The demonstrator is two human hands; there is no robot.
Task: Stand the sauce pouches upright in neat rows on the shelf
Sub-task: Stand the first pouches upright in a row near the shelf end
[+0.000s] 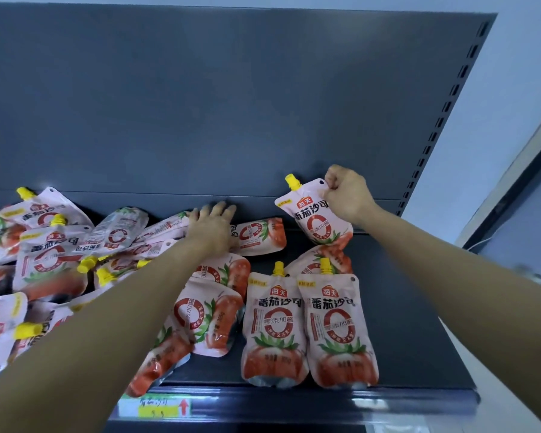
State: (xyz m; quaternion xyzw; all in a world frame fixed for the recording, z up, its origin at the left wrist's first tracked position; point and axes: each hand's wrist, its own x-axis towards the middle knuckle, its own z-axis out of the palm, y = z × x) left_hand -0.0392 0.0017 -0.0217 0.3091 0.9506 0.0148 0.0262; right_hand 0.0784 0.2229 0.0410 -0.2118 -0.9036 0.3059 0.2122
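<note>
Pink tomato sauce pouches with yellow caps fill a dark shelf (403, 345). My right hand (345, 195) pinches the top corner of one pouch (317, 214), holding it upright near the back panel at the right. My left hand (213, 225) lies palm down, fingers spread, on a flat pouch (260, 235) near the back. Two pouches (274, 329) (341, 332) stand upright side by side at the front edge. Behind them another pouch (334, 260) is partly hidden.
A jumbled heap of pouches (50, 254) covers the left half of the shelf, some lying over the front edge (160, 360). A yellow price label (160, 407) sits on the shelf lip. The slotted upright (441, 120) marks the right end.
</note>
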